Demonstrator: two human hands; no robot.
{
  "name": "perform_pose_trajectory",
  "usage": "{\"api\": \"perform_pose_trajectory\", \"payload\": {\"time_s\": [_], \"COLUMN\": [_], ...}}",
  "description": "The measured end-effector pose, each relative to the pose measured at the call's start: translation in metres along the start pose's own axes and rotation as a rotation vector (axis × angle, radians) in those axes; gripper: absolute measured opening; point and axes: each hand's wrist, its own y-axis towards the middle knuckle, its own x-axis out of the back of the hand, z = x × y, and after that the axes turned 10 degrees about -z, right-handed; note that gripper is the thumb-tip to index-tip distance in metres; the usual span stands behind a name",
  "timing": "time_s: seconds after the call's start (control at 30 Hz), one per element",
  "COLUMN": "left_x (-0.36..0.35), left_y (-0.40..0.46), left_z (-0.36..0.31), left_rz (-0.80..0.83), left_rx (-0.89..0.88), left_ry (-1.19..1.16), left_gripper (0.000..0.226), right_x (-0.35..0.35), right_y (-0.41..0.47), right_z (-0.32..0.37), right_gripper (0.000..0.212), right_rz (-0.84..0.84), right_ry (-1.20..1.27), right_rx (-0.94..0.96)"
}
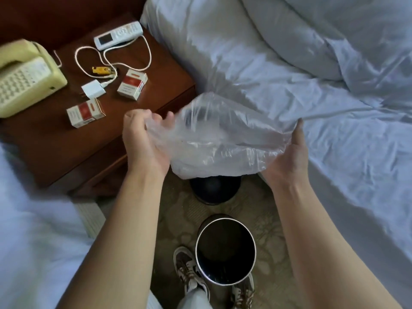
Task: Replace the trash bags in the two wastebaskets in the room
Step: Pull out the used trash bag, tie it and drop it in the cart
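A clear plastic trash bag (219, 139) is spread wide in the air between my two hands. My left hand (142, 139) grips its left edge with curled fingers. At the bag's right edge my right hand (287, 159) holds it, palm up. Directly below the bag stands a dark wastebasket (215, 189), mostly hidden by the plastic. A second wastebasket (225, 250), black with a shiny metal rim and no liner, stands on the carpet close to my shoes (189, 270).
A wooden nightstand (66, 143) at left carries a cream telephone (24, 76), a white remote (118, 35), a cable with a charger, and two red-and-white packs (85, 112). White beds flank the narrow carpeted gap on both sides (334, 108).
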Motion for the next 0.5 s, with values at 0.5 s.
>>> {"api": "perform_pose_trajectory", "payload": {"time_s": [0.5], "left_x": [-0.065], "left_y": [-0.069], "left_z": [-0.015], "left_rz": [0.393], "left_rx": [-0.314], "left_ry": [0.467], "left_gripper": [0.022], "right_x": [-0.082], "right_y": [-0.086], "right_z": [0.037], "right_gripper": [0.055], "right_rz": [0.315], "right_ry": [-0.589], "right_rx": [0.262]}}
